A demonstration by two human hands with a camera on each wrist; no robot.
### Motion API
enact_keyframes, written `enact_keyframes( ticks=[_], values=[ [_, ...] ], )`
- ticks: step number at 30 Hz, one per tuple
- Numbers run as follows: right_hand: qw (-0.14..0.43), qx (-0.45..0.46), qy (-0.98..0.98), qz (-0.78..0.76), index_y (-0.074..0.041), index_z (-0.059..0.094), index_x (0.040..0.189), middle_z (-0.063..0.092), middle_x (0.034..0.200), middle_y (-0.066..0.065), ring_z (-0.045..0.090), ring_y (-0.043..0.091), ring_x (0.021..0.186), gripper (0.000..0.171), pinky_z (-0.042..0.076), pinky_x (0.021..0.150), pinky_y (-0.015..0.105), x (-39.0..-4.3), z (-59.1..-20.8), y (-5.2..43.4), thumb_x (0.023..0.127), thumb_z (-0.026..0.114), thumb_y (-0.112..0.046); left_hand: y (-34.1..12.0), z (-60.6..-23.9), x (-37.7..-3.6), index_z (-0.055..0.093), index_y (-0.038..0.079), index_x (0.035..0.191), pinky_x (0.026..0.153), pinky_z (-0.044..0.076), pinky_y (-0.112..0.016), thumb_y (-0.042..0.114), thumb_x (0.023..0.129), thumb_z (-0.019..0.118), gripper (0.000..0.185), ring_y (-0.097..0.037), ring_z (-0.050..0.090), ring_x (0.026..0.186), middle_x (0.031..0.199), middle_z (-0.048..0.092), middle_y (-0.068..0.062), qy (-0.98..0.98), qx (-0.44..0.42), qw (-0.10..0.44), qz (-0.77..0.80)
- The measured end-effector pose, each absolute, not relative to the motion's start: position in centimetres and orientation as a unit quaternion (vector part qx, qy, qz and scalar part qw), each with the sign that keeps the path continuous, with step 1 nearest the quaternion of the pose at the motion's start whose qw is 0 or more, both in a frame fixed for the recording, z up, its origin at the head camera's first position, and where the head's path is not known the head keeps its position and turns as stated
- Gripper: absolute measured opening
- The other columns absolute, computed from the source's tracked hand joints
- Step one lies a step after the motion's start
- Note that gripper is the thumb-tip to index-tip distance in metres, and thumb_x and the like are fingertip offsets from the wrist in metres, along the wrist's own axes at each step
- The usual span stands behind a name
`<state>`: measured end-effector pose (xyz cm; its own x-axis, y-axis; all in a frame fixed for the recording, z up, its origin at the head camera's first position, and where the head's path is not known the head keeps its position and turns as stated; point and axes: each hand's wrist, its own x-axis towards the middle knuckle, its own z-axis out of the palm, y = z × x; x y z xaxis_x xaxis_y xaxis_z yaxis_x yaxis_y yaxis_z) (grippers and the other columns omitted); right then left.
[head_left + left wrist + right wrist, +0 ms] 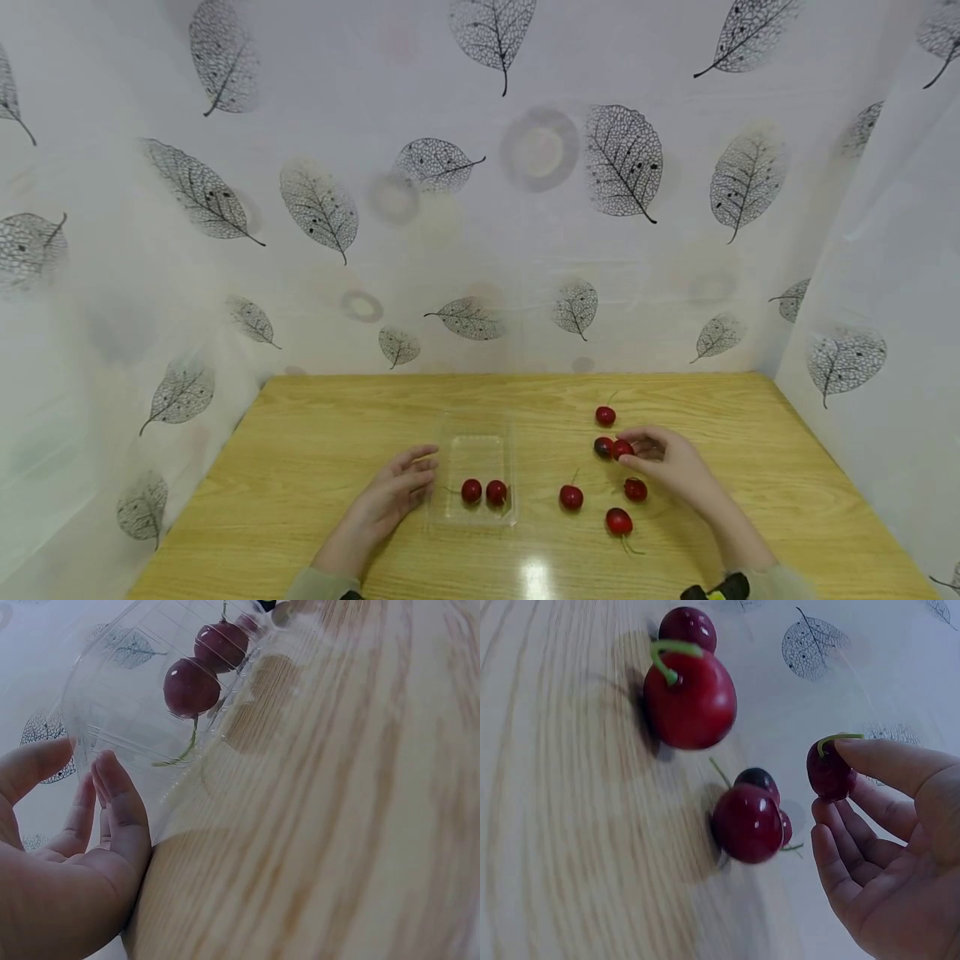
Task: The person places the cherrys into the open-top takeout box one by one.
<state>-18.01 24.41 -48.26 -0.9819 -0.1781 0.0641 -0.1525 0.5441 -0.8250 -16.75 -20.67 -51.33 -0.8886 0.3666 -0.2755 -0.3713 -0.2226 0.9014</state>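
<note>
My right hand [675, 462] pinches a dark red cherry [829, 771] between thumb and fingers. In the right wrist view that cherry is off the table, with its green stem by the thumb. A cherry with a dark patch [603, 447] lies just left of the held one. On the left, a clear plastic box [476, 454] holds two red cherries [471, 491] side by side near its front edge. My left hand [393, 492] is at the box's left side, fingers loosely bent, the fingertips at its wall; whether they touch it is hard to tell.
Around the right hand lie more loose cherries: one at the back [605, 416], one nearer the box [572, 497], one at the front [619, 522] and one below the hand [635, 489]. A leaf-patterned curtain [525, 250] encloses the wooden table [322, 417].
</note>
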Motion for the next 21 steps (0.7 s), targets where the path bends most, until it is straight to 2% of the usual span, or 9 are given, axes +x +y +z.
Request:
enact_keyframes(
  ticks=[13,21],
  values=[
    [0.028,-0.115,0.857,-0.502,0.002,0.07,0.127,0.073,0.121,0.017,0.065,0.005,0.097,0.036,0.058,0.088,0.021,-18.6,-47.6,21.1,0.095,0.079,-0.011,-20.7,-51.3,-16.7,0.044,0.005,0.153,0.091,0.055,-0.02,0.002,0.105,0.059,0.051,-0.004,0.061,0.1,0.123,0.058,0.003,0.58,-0.004,0.235,0.78],
    [0.03,-0.141,0.846,-0.513,0.001,0.071,0.126,0.073,0.118,0.017,0.065,0.004,0.095,0.033,0.059,0.087,0.022,-19.2,-47.5,19.5,0.096,0.079,-0.01,-20.6,-51.4,-16.8,0.044,0.004,0.153,0.091,0.055,-0.021,0.004,0.104,0.061,0.052,-0.005,0.061,0.1,0.124,0.057,0.002,0.584,-0.007,0.236,0.777]
  ],
)
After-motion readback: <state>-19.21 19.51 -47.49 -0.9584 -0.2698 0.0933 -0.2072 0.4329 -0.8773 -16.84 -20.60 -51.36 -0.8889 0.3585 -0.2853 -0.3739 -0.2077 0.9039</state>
